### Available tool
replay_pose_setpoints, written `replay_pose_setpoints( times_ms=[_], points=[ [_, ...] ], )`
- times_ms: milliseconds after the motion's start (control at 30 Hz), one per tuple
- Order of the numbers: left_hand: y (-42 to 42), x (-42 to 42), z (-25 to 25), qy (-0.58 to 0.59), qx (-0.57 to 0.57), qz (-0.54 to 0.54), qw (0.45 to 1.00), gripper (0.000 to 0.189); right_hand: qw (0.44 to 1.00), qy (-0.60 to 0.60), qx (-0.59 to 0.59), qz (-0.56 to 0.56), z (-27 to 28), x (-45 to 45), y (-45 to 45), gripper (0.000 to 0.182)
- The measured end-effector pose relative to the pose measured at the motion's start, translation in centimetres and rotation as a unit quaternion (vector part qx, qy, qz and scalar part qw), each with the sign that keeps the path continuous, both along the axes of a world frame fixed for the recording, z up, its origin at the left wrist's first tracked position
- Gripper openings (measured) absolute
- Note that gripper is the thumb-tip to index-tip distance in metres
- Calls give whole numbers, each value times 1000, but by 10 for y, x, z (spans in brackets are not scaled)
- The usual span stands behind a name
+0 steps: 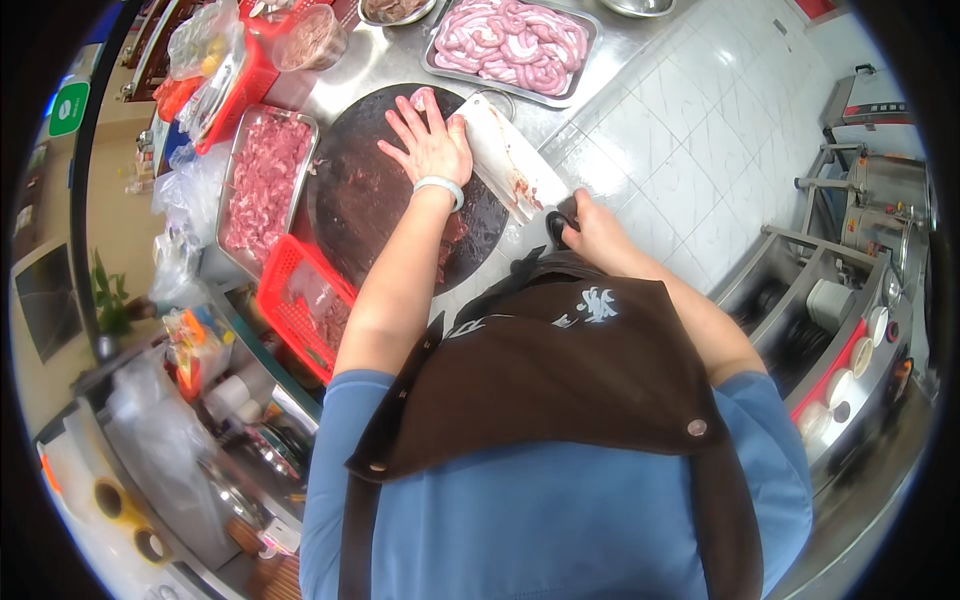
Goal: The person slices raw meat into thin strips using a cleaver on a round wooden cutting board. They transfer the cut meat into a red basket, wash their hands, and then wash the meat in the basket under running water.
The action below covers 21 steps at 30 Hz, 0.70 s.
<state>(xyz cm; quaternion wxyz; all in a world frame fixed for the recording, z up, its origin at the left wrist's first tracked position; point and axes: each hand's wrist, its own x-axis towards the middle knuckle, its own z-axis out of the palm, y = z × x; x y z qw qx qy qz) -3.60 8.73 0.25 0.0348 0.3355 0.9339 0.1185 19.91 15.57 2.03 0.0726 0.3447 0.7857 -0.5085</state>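
My left hand (435, 150), with a pale bangle at the wrist, is spread above a dark round chopping board (352, 217). Nothing is in its grasp. Just past its fingertips lies a small pink piece of meat (422, 97); whether they touch is unclear. My right hand (600, 234) holds the dark handle of a broad cleaver (504, 154). The blade lies nearly flat beside the left thumb, over the board's right side, with reddish residue on it. Dark red scraps of meat (450, 244) rest on the board, partly behind my left forearm.
Left of the board are a metal tray (306, 161) of sliced meat and a red plastic basket (274, 300). A tray (595, 49) of pale pink, tube-like offal stands behind on the steel table (360, 64). Tiled floor (690, 127) lies to the right, before a steel counter (795, 244).
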Motion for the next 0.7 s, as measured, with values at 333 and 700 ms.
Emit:
replay_pose_setpoints(
  times_ms=[333,700],
  points=[
    [-1,-2,-1,-14,9,29,999,58,998,-28,-51,9,12,13,5,35],
    [-20,-11,-13,9,107,17,994,55,997,40,-46,-54,15,-6,1,33]
  ],
)
